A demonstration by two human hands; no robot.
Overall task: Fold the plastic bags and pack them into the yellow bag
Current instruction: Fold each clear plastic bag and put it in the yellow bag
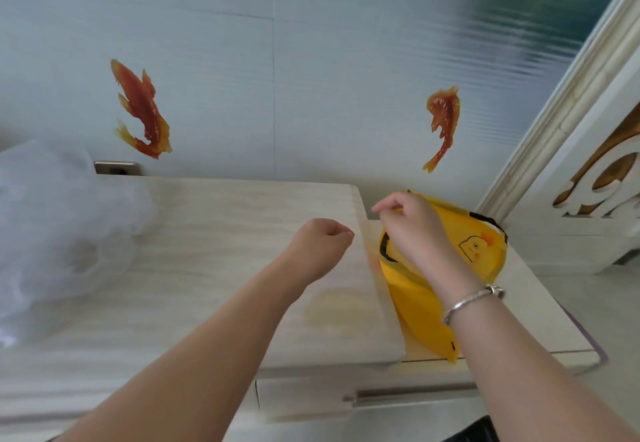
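Observation:
A yellow bag (420, 306) with a duck print and black handles stands open on the lower cabinet top at the right. My right hand (414, 225) pinches its near rim and holds the mouth up. My left hand (320, 244) hovers over the table's right end, fingers curled, with nothing in it. A heap of clear, crumpled plastic bags (52, 230) lies on the table at the far left, well apart from both hands.
The pale wooden table (207, 219) runs from left to centre; a lower cabinet top (540, 306) with a drawer handle (408, 393) adjoins it on the right. A wall with fish stickers stands behind, and white carved furniture (588, 199) is at right.

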